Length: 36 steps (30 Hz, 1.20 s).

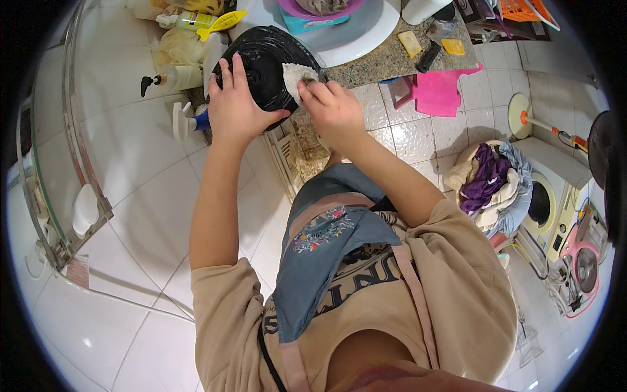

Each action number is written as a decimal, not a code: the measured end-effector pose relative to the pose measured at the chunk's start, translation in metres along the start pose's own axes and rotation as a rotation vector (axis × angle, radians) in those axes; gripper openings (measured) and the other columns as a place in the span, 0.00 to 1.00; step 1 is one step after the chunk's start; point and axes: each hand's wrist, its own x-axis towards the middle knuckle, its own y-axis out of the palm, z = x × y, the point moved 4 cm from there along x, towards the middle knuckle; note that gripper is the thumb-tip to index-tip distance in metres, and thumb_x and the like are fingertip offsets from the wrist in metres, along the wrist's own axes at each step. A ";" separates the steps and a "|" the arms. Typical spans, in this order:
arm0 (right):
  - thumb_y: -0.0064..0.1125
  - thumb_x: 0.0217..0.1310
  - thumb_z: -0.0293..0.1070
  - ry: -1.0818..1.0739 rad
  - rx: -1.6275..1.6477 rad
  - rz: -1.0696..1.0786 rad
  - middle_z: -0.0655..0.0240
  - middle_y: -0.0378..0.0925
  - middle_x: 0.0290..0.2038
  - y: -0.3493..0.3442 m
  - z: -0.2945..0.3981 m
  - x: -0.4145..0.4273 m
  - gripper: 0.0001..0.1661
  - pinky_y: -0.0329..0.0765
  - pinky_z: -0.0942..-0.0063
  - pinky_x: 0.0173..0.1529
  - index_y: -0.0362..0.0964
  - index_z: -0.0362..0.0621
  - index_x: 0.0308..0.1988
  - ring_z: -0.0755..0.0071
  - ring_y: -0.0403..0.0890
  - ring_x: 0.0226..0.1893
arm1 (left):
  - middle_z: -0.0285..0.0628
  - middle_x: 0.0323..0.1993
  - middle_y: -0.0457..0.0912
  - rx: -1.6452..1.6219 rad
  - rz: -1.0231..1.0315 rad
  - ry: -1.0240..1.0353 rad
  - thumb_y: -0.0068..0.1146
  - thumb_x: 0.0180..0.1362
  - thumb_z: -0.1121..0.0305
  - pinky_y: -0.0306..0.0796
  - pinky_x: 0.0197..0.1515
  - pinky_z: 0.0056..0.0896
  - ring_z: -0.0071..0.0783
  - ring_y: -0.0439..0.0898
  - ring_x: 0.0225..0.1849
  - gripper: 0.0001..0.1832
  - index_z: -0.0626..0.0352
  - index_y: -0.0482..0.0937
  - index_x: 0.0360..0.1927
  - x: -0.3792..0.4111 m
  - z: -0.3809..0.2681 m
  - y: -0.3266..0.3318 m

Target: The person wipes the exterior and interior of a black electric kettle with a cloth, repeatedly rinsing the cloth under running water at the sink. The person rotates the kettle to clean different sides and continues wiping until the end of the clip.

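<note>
A round black plastic object (267,54), wet and shiny with ridged rings, rests tilted at the corner of the granite counter, beside the white sink (374,36). My left hand (237,105) lies over its near left side, fingers spread and thumb at the lower edge; whether it grips the rim I cannot tell. My right hand (333,105) pinches a whitish cloth or pad (296,78) at the right edge of the black object. In the sink a purple basin (323,12) holds a greyish cloth and sits on a light blue container (313,24).
Spray and pump bottles (183,78) stand at the left end of the granite counter (372,68). Yellow sponges (453,47) and a black brush-like item (428,57) lie on its right. A pink plastic stool (437,93) and a laundry basket (524,196) are on the floor.
</note>
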 end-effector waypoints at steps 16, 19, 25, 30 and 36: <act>0.60 0.53 0.32 0.087 0.027 -0.039 0.67 0.75 0.40 0.008 -0.026 0.061 0.17 0.78 0.62 0.38 0.79 0.47 0.45 0.58 0.78 0.39 | 0.64 0.70 0.63 -0.009 -0.004 0.110 0.80 0.26 0.37 0.56 0.73 0.51 0.61 0.61 0.71 0.75 0.69 0.51 0.74 0.000 -0.003 -0.005; 0.60 0.53 0.32 0.030 0.147 -0.056 0.66 0.76 0.39 0.025 -0.045 0.091 0.14 0.79 0.60 0.38 0.79 0.47 0.42 0.56 0.79 0.40 | 0.65 0.70 0.63 0.009 0.008 0.095 0.80 0.26 0.37 0.57 0.73 0.51 0.61 0.61 0.71 0.75 0.68 0.52 0.74 0.002 -0.005 -0.006; 0.60 0.54 0.30 0.048 0.162 0.026 0.67 0.77 0.40 -0.006 -0.018 0.027 0.15 0.79 0.60 0.39 0.81 0.52 0.44 0.57 0.79 0.42 | 0.65 0.69 0.64 -0.037 0.003 0.085 0.81 0.25 0.39 0.56 0.73 0.52 0.63 0.62 0.70 0.75 0.68 0.53 0.74 -0.001 -0.003 -0.007; 0.60 0.57 0.33 -0.001 0.197 -0.043 0.68 0.76 0.39 0.020 -0.045 0.093 0.16 0.78 0.61 0.39 0.81 0.53 0.47 0.58 0.79 0.40 | 0.66 0.68 0.66 -0.048 -0.038 0.132 0.83 0.22 0.41 0.57 0.72 0.53 0.63 0.63 0.69 0.75 0.69 0.54 0.72 0.003 -0.004 -0.006; 0.60 0.56 0.32 -0.029 0.205 0.109 0.70 0.75 0.39 -0.003 -0.033 0.024 0.19 0.78 0.62 0.38 0.80 0.52 0.50 0.59 0.78 0.40 | 0.65 0.68 0.66 -0.066 -0.042 0.126 0.84 0.22 0.44 0.56 0.73 0.54 0.60 0.63 0.70 0.75 0.70 0.54 0.73 0.002 -0.005 -0.009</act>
